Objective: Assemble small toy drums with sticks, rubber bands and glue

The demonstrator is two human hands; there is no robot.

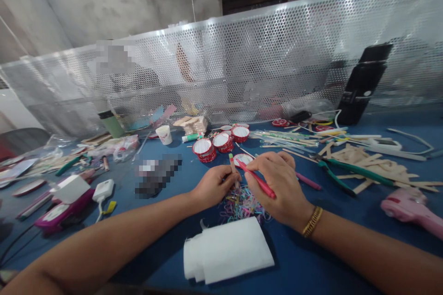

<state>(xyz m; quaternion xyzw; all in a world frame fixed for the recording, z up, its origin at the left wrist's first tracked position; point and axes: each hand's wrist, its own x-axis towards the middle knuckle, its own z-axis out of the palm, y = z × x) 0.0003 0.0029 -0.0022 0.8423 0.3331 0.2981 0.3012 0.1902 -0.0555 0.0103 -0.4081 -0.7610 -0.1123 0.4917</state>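
Note:
My left hand [212,187] pinches a small wooden stick [232,164] upright, with green and reddish bands near its top. In my right hand [280,186] is a red marker pen [262,184], its tip end pointing at the stick. From this view I cannot tell whether the pen touches the wood. Below both hands lies a heap of colourful shredded strips [242,205]. A folded white cloth or tissue [228,251] rests closer to me. Just behind the stick is a round white disc [243,160], partly covered by the pen and fingers.
Several red cups with white tops [204,150] stand behind the hands. On the right are green-handled pliers [360,173], wooden sticks [372,159] and a pink glue gun [411,209]. A white paper cup [164,135] is at left. A perforated metal screen [256,60] closes the back.

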